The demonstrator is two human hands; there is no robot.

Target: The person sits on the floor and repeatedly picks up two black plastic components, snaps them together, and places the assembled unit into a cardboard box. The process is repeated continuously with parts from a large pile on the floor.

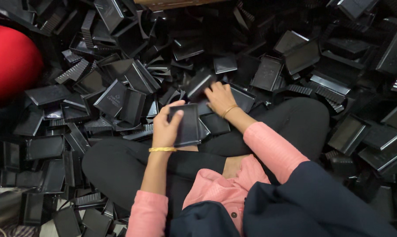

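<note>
I sit cross-legged amid a heap of black plastic trays. My left hand (165, 125) grips a small stack of black rectangular trays (187, 125) held upright above my lap, thumb across its front. My right hand (219, 97) reaches forward into the pile, and its fingers close on another black tray (199, 84) that looks blurred. A gold bangle sits on each wrist. Pink sleeves cover my forearms.
Black plastic trays and ribbed lids (119, 96) lie heaped all around my knees (295, 118). A red rounded object (10, 63) sits at the far left. A dark blue cloth (312, 202) drapes over my lap at the bottom right.
</note>
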